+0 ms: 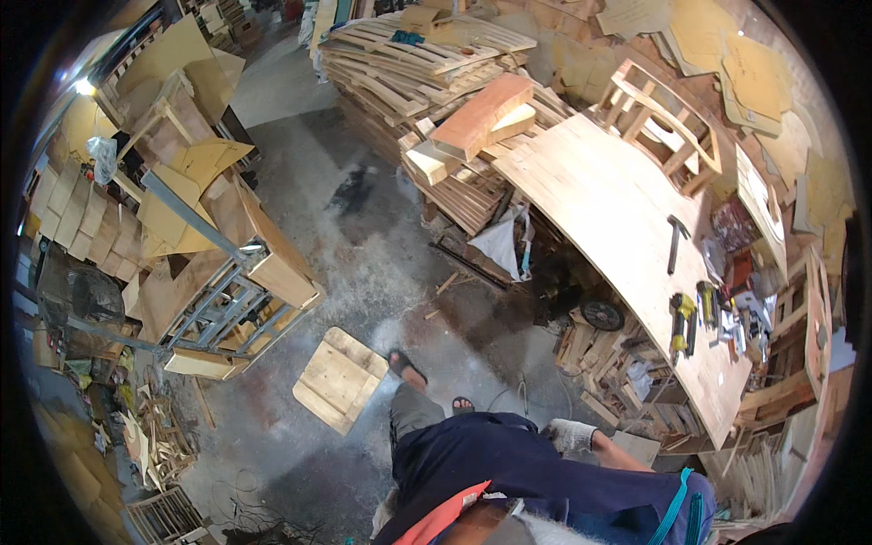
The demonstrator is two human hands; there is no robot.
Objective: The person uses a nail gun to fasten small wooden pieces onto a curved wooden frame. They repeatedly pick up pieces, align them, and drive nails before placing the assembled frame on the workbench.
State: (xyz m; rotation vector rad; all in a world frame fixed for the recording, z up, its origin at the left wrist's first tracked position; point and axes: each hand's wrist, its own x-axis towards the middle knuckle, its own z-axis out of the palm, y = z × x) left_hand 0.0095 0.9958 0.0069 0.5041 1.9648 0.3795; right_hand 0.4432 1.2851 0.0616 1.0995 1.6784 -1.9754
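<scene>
My right hand (571, 437), in a whitish knit work glove, hangs beside my hip against my dark blue top. Nothing shows in it, and its fingers are too small and turned away to read. At the other side of my body, only a pale sliver of what looks like my gloved left hand (384, 511) shows; its fingers are hidden behind my clothing. On the floor by my sandalled foot lies a square wooden panel (341, 380) with rounded corners, touched by neither hand. A workbench top (627, 263) of pale wood stands to my right, apart from my right hand.
On the bench are a hammer (676, 243), yellow-green power tools (682, 325) and a wooden chair frame (668, 127). Beyond it rise stacked slats (391, 64) with a reddish timber block (481, 116). Left stands a metal-framed rack (227, 313); scrap wood (590, 354) lies under the bench.
</scene>
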